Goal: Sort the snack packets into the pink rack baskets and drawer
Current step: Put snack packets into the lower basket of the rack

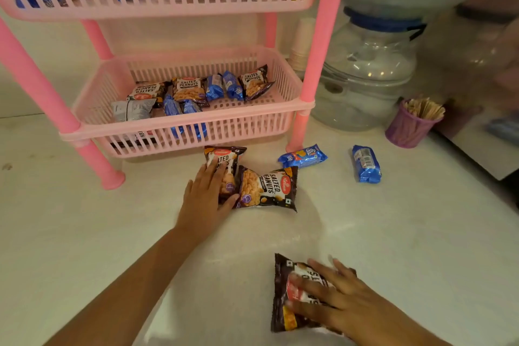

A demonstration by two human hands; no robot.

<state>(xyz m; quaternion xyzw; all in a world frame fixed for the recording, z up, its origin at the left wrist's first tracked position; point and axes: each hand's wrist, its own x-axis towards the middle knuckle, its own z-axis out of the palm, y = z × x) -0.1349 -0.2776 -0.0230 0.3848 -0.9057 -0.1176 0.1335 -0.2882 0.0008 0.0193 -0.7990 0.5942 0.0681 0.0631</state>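
The pink rack stands at the back of the white counter. Its lower basket point(283, 84) holds several salted-peanut and blue biscuit packets, and its upper basket point(168, 7) is full of blue and yellow packets. My left hand point(206, 196) rests with straight fingers on a salted-peanut packet point(226, 156) in front of the rack. A second peanut packet point(268, 188) lies touching it on the right. Near the front edge my right hand point(339, 300) lies spread over a third peanut packet point(282, 314). Two blue biscuit packets point(303, 156) point(366, 164) lie loose at the right.
A large clear jar with a blue lid point(365, 78) stands right of the rack. A purple cup of wooden sticks point(407, 129) is beside it. A stack of paper cups point(302, 45) sits behind the rack post. The rack's front left leg point(109, 174) stands left of my left hand.
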